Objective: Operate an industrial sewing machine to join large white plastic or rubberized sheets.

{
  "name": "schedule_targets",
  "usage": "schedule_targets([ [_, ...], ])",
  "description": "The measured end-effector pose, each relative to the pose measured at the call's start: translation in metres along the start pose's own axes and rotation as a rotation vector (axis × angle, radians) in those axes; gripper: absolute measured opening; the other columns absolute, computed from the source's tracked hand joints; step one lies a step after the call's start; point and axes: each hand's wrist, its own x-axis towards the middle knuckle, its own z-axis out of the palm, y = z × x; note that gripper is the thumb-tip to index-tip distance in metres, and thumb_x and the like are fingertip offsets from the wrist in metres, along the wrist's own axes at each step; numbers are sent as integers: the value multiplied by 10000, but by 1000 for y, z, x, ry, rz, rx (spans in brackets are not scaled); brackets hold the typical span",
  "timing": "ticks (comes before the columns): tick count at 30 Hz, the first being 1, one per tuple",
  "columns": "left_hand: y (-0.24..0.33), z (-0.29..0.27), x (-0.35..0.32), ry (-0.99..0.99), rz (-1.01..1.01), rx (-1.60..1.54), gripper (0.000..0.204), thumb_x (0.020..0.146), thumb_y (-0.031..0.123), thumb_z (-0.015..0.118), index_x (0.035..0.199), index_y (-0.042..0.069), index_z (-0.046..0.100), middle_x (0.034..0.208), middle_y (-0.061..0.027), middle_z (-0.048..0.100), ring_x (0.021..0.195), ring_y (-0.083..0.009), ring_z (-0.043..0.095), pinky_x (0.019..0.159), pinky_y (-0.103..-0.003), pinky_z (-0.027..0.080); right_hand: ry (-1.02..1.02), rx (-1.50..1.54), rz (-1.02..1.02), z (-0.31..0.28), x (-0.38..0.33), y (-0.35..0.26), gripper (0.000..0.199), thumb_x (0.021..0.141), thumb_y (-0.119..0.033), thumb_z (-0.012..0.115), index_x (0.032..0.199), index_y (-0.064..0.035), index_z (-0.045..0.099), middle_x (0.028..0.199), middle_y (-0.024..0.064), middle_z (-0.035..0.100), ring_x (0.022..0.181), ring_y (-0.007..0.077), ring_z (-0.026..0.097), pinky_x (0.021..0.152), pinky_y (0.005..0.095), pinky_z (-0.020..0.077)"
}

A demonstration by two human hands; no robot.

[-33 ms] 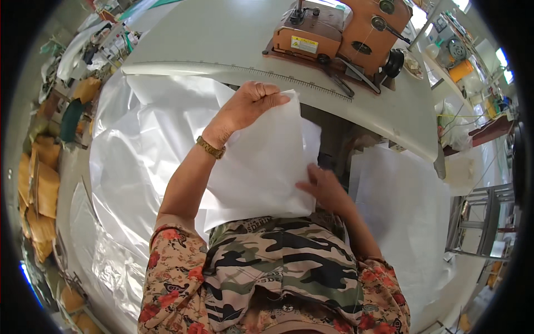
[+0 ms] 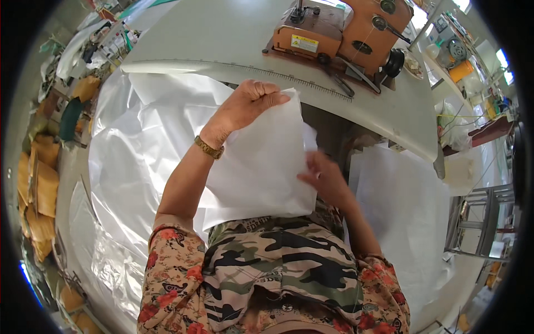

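My left hand (image 2: 253, 103) is closed on the top corner of a white plastic sheet (image 2: 256, 161), thumb and fingers pinching it just below the table edge. The sheet hangs from there over my lap and looks layered along its right side. A loose flap (image 2: 310, 136) of it stands out on that side, blurred. Beside the sheet's right edge is my right hand (image 2: 327, 177), slightly smeared by motion. Its thumb and fingers are apart, and I see nothing between them. Whether its fingertips touch the sheet is unclear.
A brown sewing machine (image 2: 345, 39) stands on the pale table (image 2: 206, 39), with a ruler scale (image 2: 267, 73) along the table's near edge. More white sheeting (image 2: 133, 156) spreads at my left. Another white stack (image 2: 400, 195) hangs at my right, near a metal frame (image 2: 478, 222).
My right hand has moved slightly upward along the sheet's right edge. The loose flap there has shifted. My left hand keeps its hold in the same place.
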Motion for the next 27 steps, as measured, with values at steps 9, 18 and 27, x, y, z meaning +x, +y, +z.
schedule_targets([
  [9, 21, -4, -7, 39, 89, -40, 359, 934, 257, 640, 749, 0, 472, 654, -52, 260, 636, -135, 260, 541, -284, 331, -140, 687, -298, -21, 90, -48, 520, 934, -463, 589, 1130, 19, 565, 961, 50, 609, 878, 110, 546, 781, 270, 452],
  [18, 18, -10, -4, 41, 219, 147, 358, 942, 308, 606, 786, -1, 515, 634, -128, 329, 625, -259, 264, 525, -346, 352, 98, 596, -133, -20, 83, -66, 453, 969, -406, 567, 754, -8, 599, 685, -65, 509, 636, 27, 455, 549, 215, 389],
  [27, 16, -5, -2, 101, 301, 174, 367, 934, 281, 624, 741, -5, 498, 611, -129, 327, 563, -231, 271, 495, -350, 315, 277, 366, -173, -18, 85, -65, 504, 959, -348, 597, 635, 18, 473, 574, -16, 409, 577, 57, 315, 467, 272, 268],
])
